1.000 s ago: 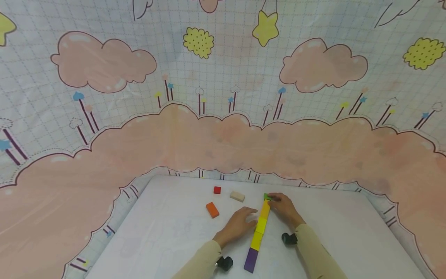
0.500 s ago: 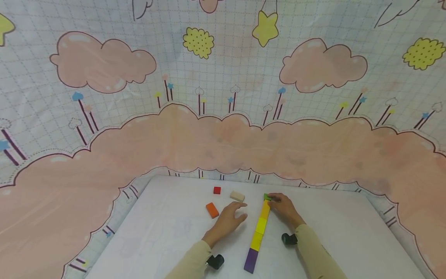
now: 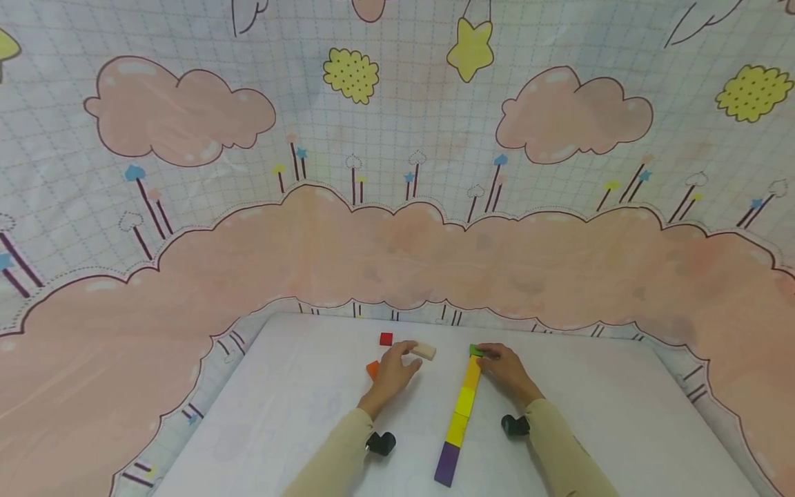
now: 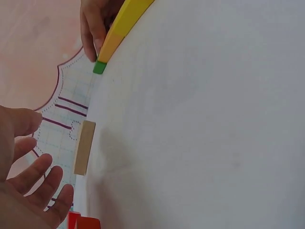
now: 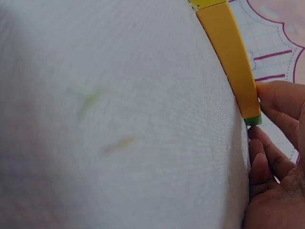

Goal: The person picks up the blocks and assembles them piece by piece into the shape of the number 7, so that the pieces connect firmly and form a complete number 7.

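Note:
My left hand [image 3: 393, 371] hovers beside a beige wooden block [image 3: 424, 351], fingers spread and holding nothing. In the left wrist view a gap shows between the left hand [image 4: 33, 176] and the beige block [image 4: 85, 148]. My right hand [image 3: 506, 369] holds a small green block [image 3: 475, 350] at the far end of a row of blocks. The thumb lies along the orange-yellow block [image 5: 231, 59] beside it, while the fingers reach round the green block's end [image 5: 253, 120]. Nearer in the row are yellow blocks [image 3: 462, 414] and a purple block [image 3: 447, 464].
A red cube [image 3: 386, 339] lies behind the left hand. An orange block [image 3: 373, 370] is partly hidden by that hand. The white tabletop [image 3: 267, 421] meets a patterned cloth [image 3: 397, 262] at the back. Dark wrist cameras [image 3: 381, 443] sit on both wrists.
My left hand has moved left and away from the row, then forward to the beige block, now covering part of the orange block. The right hand stays at the green block.

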{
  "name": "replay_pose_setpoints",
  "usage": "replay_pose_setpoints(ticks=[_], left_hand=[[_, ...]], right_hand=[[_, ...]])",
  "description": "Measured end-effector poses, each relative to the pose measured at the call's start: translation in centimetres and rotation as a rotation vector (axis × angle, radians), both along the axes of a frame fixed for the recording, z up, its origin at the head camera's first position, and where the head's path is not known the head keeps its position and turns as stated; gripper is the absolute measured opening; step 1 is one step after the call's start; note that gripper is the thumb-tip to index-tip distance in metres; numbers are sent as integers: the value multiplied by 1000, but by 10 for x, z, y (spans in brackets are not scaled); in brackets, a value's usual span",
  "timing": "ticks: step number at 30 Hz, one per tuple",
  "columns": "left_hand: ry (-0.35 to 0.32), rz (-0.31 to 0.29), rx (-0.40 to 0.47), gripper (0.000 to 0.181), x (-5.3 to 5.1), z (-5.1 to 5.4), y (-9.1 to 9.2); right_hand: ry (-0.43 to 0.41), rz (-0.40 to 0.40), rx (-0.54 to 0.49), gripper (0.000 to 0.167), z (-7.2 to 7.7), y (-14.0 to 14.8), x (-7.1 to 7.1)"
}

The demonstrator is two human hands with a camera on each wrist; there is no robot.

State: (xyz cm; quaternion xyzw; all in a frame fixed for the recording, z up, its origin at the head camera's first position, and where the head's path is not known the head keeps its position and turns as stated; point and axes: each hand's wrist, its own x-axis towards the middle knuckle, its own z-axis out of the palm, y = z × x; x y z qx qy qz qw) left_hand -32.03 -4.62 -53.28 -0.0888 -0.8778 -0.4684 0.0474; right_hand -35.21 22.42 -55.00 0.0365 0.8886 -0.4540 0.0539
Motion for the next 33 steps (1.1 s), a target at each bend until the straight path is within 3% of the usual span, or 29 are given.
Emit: replay_pose_setpoints(ticks=[4,9,16,26,33], left_hand=[[-27,22,17,41,-10,-1,1],[-43,8,10,47,-18,-2,4],[-101,25,4,50,-26,-5,9],[-117,76,0,54,-33,-7,12],[-115,65,-43,56,-37,-8,14]], right_hand=[[6,7,-1,36,1,1,1],[3,4,-6,37,0,3,0],[-3,1,-22,37,-2,2,-2],[12,-8,-8,36,-6,2,-5],[14,-9,-21,36,-3,1,-2]])
